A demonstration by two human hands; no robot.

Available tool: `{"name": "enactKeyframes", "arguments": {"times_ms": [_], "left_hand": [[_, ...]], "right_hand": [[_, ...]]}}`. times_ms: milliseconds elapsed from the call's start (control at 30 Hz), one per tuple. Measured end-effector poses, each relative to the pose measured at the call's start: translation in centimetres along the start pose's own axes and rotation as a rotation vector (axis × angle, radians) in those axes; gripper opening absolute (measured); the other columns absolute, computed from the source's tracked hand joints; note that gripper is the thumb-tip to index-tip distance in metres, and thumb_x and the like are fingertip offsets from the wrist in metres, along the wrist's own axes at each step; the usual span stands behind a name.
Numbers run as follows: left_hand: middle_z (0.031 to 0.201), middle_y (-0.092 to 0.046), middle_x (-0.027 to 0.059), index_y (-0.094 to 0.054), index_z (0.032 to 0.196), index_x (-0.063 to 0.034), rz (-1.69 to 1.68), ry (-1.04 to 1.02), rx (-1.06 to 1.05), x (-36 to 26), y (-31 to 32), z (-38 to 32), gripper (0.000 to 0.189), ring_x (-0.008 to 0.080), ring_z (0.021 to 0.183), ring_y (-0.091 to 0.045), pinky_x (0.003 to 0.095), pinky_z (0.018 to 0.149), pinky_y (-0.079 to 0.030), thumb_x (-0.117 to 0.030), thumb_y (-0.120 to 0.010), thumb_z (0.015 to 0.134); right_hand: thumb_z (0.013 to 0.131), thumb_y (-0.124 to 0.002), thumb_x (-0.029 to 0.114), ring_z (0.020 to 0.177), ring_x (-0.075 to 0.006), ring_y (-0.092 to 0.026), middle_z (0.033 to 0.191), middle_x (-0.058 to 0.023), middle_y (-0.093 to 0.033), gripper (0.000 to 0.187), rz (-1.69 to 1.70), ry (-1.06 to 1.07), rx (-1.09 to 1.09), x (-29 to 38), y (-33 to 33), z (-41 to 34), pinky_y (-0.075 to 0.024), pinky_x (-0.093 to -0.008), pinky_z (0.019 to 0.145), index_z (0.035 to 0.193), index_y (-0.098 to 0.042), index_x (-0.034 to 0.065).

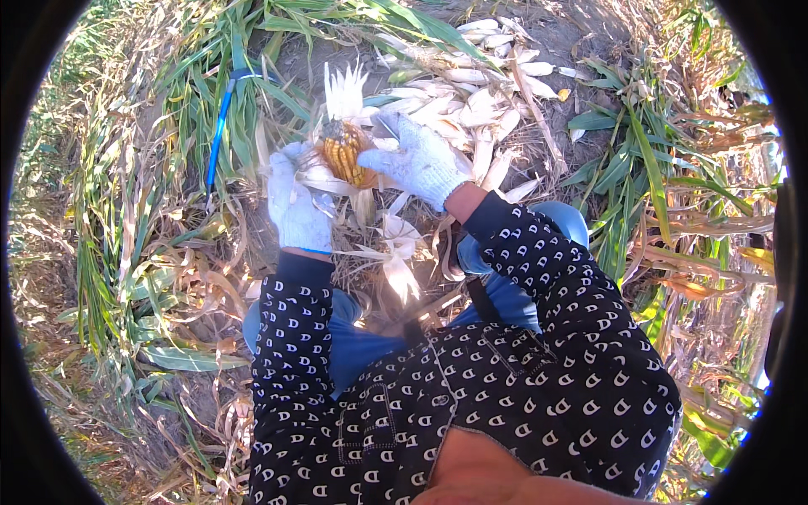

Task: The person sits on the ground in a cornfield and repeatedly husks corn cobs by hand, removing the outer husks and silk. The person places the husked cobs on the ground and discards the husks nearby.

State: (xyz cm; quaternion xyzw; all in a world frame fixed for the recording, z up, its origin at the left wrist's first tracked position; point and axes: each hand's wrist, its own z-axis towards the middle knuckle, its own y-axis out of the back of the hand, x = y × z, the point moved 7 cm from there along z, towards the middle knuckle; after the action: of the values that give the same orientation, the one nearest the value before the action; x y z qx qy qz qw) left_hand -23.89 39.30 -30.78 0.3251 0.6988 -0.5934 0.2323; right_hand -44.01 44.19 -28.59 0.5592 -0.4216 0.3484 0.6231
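Observation:
An ear of corn [344,154] with yellow-orange kernels and a dark, dull patch at its far end lies between my two gloved hands. My left hand [300,196], in a white knit glove, holds pale husk at the ear's left side. On the right, my right hand [413,154], also gloved, has its thumb against the kernels; a small metallic, pointed thing shows by its fingers, partly hidden. Peeled husk leaves [345,88] stand up beyond the ear, and others hang around its near end.
Many pale husks or husked ears [470,101] are heaped beyond my right hand. A blue-handled tool [221,126] lies on green leaves at the left. Dry husks [399,252] lie between my knees. Cut corn stalks and leaves [622,170] border the right side.

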Motion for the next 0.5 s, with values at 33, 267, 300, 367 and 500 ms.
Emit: {"name": "enactKeyframes", "arguments": {"times_ms": [33, 267, 300, 367, 500], "left_hand": [[0.112, -0.067, 0.0097, -0.062, 0.12, -0.0016, -0.059, -0.022, 0.04, 0.0, 1.0, 0.8, 0.032, 0.0194, 0.104, -0.066, 0.0348, 0.092, -0.057, -0.03, -0.05, 0.113], [0.109, -0.065, 0.0077, -0.059, 0.125, -0.0036, -0.108, 0.228, 0.253, 1.6, -1.0, -1.1, 0.042, 0.0209, 0.098, -0.067, 0.0342, 0.085, -0.059, -0.042, -0.052, 0.111], [0.104, -0.063, 0.0069, -0.06, 0.121, -0.0057, -0.225, 0.329, 0.37, 2.1, -2.1, -1.5, 0.038, 0.0202, 0.089, -0.063, 0.0338, 0.077, -0.056, -0.041, -0.05, 0.112], [0.092, -0.06, 0.0052, -0.06, 0.112, -0.01, -0.462, 0.531, 0.603, 2.1, -4.3, -3.4, 0.032, 0.0189, 0.07, -0.057, 0.033, 0.063, -0.05, -0.039, -0.047, 0.114], [0.086, -0.058, 0.0059, -0.059, 0.106, -0.0066, -0.187, 0.489, 0.402, 1.1, -5.7, -6.6, 0.033, 0.0174, 0.066, -0.052, 0.0323, 0.061, -0.045, -0.037, -0.047, 0.113]], "right_hand": [[0.085, -0.086, 0.034, 0.13, -0.0309, -0.063, 0.142, -0.0197, -0.064, 0.079, 0.156, 0.0, 0.011, 0.2, -0.4, 0.3, -0.0478, -0.0389, 0.111, 0.149, -0.053, 0.0006], [0.096, -0.079, 0.03, 0.11, -0.02, -0.066, 0.126, -0.0122, -0.07, 0.055, 0.647, -0.236, 0.089, -1.3, -3.8, -0.5, -0.0547, -0.0338, 0.093, 0.14, -0.059, 0.0035], [0.097, -0.077, 0.031, 0.099, -0.017, -0.067, 0.119, -0.0099, -0.071, 0.049, 0.732, -0.357, 0.091, -2.0, -3.6, -0.7, -0.0563, -0.0314, 0.083, 0.136, -0.061, 0.0051], [0.1, -0.075, 0.032, 0.077, -0.0111, -0.062, 0.106, -0.0052, -0.07, 0.037, 0.974, -0.527, 0.144, -4.3, -4.4, -0.8, -0.0523, -0.026, 0.064, 0.127, -0.064, 0.0087], [0.1, -0.074, 0.036, 0.046, -0.0015, -0.034, 0.084, 0.004, -0.061, 0.023, 1.413, -0.702, 0.24, -5.5, -6.7, -1.3, -0.0268, -0.0166, 0.037, 0.107, -0.065, 0.0157]]}}
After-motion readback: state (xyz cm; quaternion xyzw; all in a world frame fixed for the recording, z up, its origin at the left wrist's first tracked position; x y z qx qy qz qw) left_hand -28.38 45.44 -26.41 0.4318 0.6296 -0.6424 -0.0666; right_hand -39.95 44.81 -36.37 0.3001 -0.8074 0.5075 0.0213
